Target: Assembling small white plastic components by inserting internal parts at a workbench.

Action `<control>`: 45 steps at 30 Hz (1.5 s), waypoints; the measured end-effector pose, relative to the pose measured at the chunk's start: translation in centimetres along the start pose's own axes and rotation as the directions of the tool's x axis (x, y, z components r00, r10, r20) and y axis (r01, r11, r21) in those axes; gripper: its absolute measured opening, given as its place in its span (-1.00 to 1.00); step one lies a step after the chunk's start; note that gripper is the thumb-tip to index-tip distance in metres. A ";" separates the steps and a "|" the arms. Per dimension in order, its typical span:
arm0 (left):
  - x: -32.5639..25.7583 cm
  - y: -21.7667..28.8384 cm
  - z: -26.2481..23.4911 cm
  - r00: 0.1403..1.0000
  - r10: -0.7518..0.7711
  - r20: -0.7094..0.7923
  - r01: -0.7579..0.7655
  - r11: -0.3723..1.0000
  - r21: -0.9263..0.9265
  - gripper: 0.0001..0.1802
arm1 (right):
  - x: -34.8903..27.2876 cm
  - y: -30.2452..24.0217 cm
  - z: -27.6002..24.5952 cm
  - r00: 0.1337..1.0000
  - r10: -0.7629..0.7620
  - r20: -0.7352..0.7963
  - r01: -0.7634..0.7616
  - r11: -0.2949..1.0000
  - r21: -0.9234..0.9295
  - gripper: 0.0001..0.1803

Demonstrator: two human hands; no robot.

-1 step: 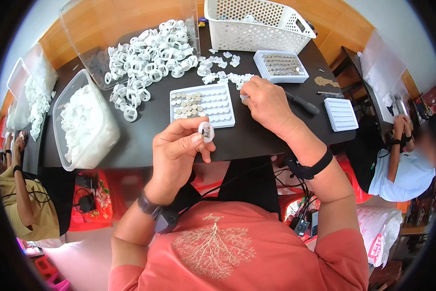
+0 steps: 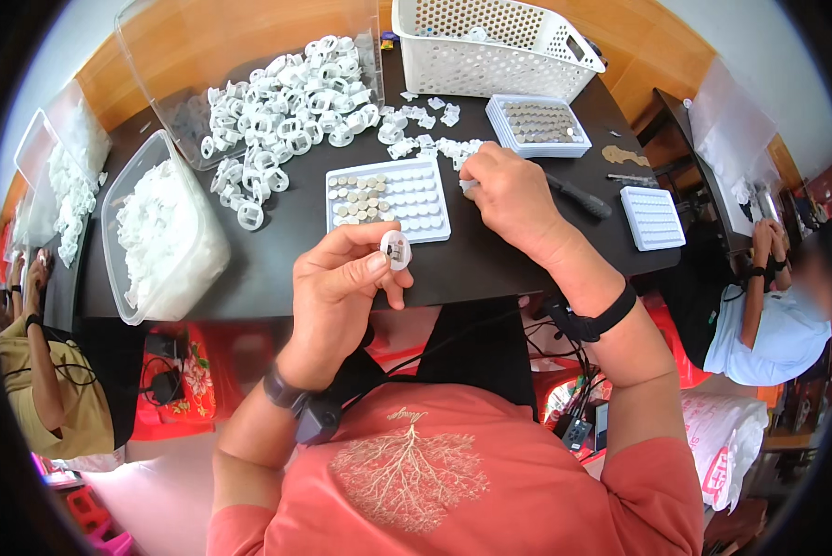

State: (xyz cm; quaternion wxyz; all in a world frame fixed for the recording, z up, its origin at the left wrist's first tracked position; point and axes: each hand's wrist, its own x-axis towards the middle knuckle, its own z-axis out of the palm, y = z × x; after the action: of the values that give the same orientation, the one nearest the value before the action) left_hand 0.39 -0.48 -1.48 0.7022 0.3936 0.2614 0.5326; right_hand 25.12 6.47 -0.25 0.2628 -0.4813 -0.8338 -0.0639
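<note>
Your left hand pinches a small white round cap between thumb and forefinger, lifted just in front of the near edge of the dark desk; a dark piece sits in its middle. Your right hand rests closed on a small white piece at the right edge of the white cell tray; what its fingers grip is too small to tell. That tray has small metal discs only in its left columns, so by my reckoning most cells are unfilled. A large heap of white ring parts lies behind it, and a clear tub of white parts sits to your left, so much appears left to do.
</note>
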 end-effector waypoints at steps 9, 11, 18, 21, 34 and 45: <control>0.2 -0.2 -0.5 0.999 -0.038 0.025 0.040 0.996 -0.079 -0.54 | 0.0 -3.4 -2.6 0.965 0.239 0.107 -0.231 0.582 0.780 -0.89; 0.2 -0.3 -0.5 0.999 -0.039 0.021 0.041 0.996 -0.082 -0.54 | 0.1 -5.2 -3.3 0.936 0.236 0.260 -0.323 0.283 0.903 -0.89; 0.5 0.0 -0.4 0.998 -0.055 0.034 0.058 0.994 -0.095 -0.56 | 2.1 -7.0 -2.6 0.951 0.032 0.307 -0.307 0.199 0.931 -0.89; 0.5 0.1 -0.7 0.996 -0.061 0.060 0.070 0.987 -0.147 -0.61 | 2.5 -7.3 -2.9 0.960 -0.011 0.278 -0.263 0.295 0.919 -0.87; 0.6 -0.3 -1.0 0.998 -0.027 0.054 0.039 0.967 -0.252 -0.65 | -0.5 -9.9 -0.4 0.972 0.208 -0.110 -0.068 0.696 0.714 -0.88; 0.3 -0.5 -1.1 0.998 -0.004 0.056 0.018 0.968 -0.252 -0.66 | -1.3 -11.0 0.4 0.919 0.260 -0.295 0.055 0.659 0.750 -0.85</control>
State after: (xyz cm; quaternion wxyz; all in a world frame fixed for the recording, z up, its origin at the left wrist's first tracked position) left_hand -0.08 0.05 -2.48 0.7564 0.3142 0.1745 0.5464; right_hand 16.25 -0.19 0.36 0.5949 -0.3569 -0.6900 0.2065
